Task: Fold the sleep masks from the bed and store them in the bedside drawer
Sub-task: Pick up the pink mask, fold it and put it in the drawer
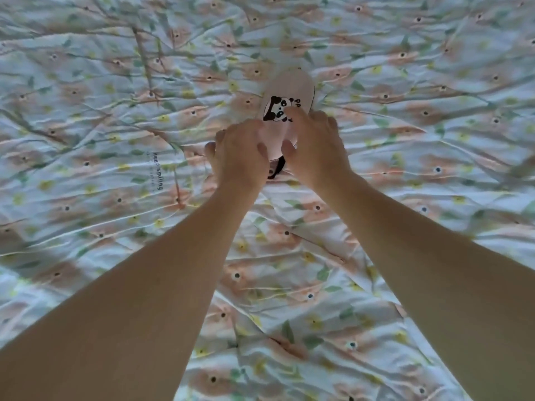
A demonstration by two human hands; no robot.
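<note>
Wrinkled floral bedding fills pretty much the whole head view, a bed (pixel 115 198) covered in peach flowers, green leaves and little yellow blossoms, with "Keep smiling" printed sideways on the fabric left of my hands. Out in the middle of it is the sleep mask (pixel 285 91), pale pink with black panda faces and some lettering I can't fully read, lying on the sheet with its long axis running away from me. My left hand (pixel 240 153) is on the near left edge of it, fingers curled over and the thumb tucked against the mask, so it's gripping that end. My right hand (pixel 315 143) does the same on the near right side, with its fingers pressing down right on the panda print and the thumb pinching the edge. A bit of black strap (pixel 277 169) pokes out below, between my two wrists.
</note>
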